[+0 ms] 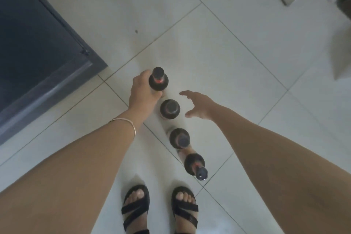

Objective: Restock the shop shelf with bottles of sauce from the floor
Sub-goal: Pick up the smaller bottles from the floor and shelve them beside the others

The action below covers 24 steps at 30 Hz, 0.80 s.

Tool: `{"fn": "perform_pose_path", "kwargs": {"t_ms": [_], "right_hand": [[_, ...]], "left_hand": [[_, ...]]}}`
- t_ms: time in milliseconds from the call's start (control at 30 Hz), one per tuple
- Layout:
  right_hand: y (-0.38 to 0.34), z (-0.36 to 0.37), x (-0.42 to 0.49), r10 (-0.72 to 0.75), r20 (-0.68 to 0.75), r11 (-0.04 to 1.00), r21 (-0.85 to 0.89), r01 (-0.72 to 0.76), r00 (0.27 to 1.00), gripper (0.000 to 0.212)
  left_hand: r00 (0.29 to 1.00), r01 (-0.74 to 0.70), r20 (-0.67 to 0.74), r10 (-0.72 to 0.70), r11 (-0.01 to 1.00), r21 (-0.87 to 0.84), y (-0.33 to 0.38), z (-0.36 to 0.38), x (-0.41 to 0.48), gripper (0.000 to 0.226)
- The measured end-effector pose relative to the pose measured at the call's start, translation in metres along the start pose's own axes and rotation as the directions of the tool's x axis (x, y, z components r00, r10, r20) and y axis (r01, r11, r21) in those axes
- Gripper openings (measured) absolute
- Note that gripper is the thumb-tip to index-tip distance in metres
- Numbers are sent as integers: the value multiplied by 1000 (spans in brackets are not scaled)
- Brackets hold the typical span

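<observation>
Sauce bottles (179, 138), four dark, round-shouldered, line the glossy tiled floor (228, 53); left hand (141, 93) grips the far bottle (158, 82), right hand (199, 105) spread loose, labels unreadable.

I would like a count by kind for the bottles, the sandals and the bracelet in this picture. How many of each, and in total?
Sauce bottles: 4
Black sandals: 2
Bracelet: 1
Total: 7

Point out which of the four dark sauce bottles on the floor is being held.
The dark round sauce bottle at the row's far end, farthest from the feet: the left hand grips it. The other three stand free.
</observation>
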State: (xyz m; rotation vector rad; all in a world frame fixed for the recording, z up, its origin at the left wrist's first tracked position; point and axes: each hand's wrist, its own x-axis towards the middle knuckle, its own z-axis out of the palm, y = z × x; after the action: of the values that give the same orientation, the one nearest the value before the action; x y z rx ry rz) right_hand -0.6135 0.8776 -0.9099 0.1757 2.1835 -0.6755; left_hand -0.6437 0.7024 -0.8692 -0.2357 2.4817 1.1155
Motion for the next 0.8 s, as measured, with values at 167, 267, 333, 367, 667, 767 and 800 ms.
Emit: {"fn": "perform_pose_path", "kwargs": {"t_ms": [167,267,333,367,667,767,800], "right_hand": [[7,24,41,-114,81,992,54,110,990,96],[6,31,53,-198,144,977,110,184,970,93],[7,30,54,-234,172,958,209,197,957,87],[8,29,52,-246,185,948,251,197,951,82],[4,38,53,-218,55,903,391,180,974,73],[-2,37,56,-193,-15,915,359,186,981,64],[-4,35,55,-187,-33,915,359,186,982,63]], "left_hand": [[1000,26,6,-26,995,-95,-27,30,39,97],[999,40,37,-34,982,-185,-36,45,59,98],[999,33,35,-26,974,-225,-41,53,68,87],[999,34,27,-28,974,-222,-43,56,70,81],[996,71,-24,-80,961,-267,-47,55,71,50],[998,54,-15,-62,947,-317,-50,46,71,43],[998,45,-25,-56,950,-310,-49,41,69,33]]}}
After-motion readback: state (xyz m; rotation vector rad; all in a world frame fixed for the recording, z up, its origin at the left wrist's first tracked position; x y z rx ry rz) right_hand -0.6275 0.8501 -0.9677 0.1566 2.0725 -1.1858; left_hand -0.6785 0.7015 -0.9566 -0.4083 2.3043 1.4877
